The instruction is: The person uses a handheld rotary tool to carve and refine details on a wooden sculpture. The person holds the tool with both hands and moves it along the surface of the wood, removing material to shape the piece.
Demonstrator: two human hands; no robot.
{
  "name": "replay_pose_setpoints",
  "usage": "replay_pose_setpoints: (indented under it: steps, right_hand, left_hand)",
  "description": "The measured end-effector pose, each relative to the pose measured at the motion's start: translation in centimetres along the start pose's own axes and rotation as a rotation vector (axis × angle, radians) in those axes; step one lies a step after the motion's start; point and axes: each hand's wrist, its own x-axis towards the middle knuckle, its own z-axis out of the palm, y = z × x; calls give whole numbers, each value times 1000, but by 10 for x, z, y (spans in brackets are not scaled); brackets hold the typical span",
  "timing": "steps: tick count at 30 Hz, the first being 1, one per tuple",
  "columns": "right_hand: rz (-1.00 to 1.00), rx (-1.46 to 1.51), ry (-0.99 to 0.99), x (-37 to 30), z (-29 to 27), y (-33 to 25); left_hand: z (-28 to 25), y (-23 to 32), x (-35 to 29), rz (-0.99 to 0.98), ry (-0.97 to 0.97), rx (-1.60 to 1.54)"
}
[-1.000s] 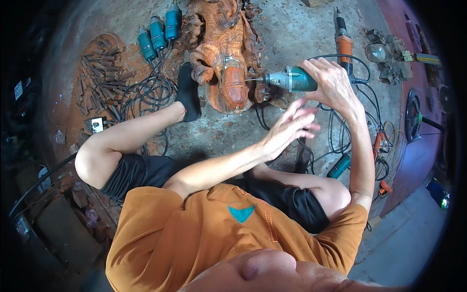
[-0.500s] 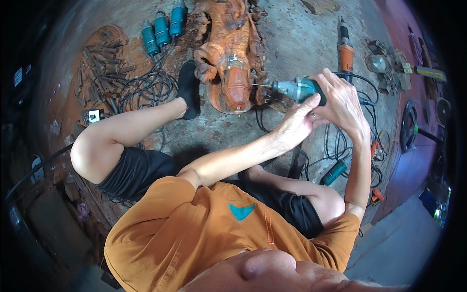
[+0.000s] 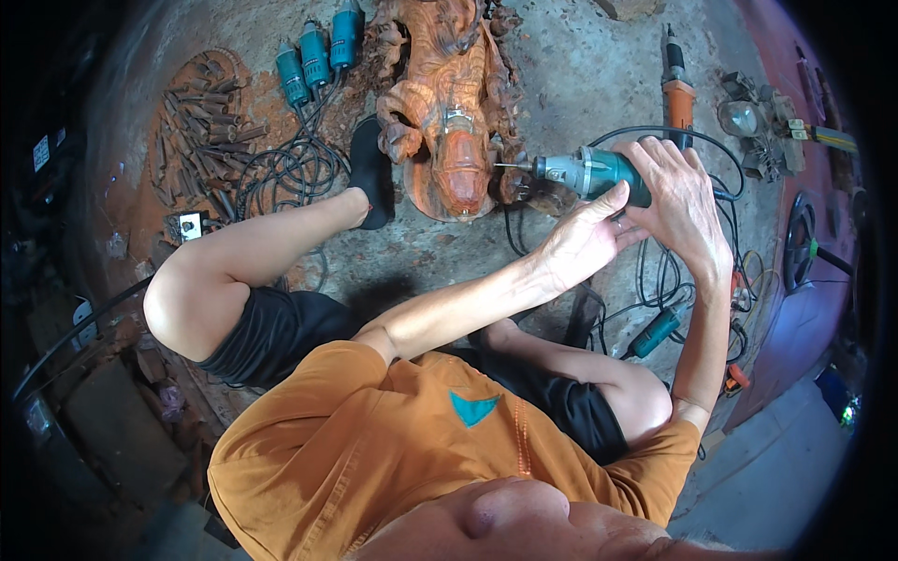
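A teal-and-grey die grinder (image 3: 606, 173) lies nearly level in front of me, its thin bit pointing left. The bit's tip is right beside the rounded, reddish end of a carved wooden figure (image 3: 463, 173); whether they touch I cannot tell. My right hand (image 3: 681, 201) wraps over the grinder's rear body from above, fingers bent. From below, my left hand (image 3: 580, 245) meets the grinder palm up, thumb along its body and fingertips under it near my right hand.
Several teal power tools (image 3: 316, 54) with tangled black cords (image 3: 295, 168) lie at the far left, beside a pile of thin carving bits or rods (image 3: 208, 136). An orange tool (image 3: 679, 103) lies at the far right. Another teal tool (image 3: 653, 332) rests near my right knee.
The whole view has shifted slightly. My right hand and the grinder's rear have edged a little to the right, while the bit stays beside the carving's end.
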Motion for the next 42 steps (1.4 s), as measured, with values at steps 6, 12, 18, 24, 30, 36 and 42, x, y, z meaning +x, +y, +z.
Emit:
replay_pose_setpoints:
  steps: [6, 12, 18, 24, 30, 36, 42]
  right_hand:
    - [-41, 45, -14, 11, 13, 7]
    - [-26, 68, -47, 16, 26, 11]
    - [-24, 78, -51, 20, 33, 11]
    - [-26, 88, -73, 24, 36, 11]
    - [-24, 102, -77, 26, 39, 12]
    - [-13, 97, -93, 25, 41, 13]
    - [-13, 87, -90, 25, 43, 14]
  left_hand:
    - [-11, 3, 6, 23, 9, -15]
    - [-21, 6, 8, 10, 23, -25]
    - [-30, 8, 10, -2, 33, -16]
    - [-23, 11, 7, 33, 57, 51]
    - [-28, 14, 8, 19, 26, 0]
    - [-28, 13, 8, 10, 23, -2]
    - [-29, 13, 9, 15, 26, 7]
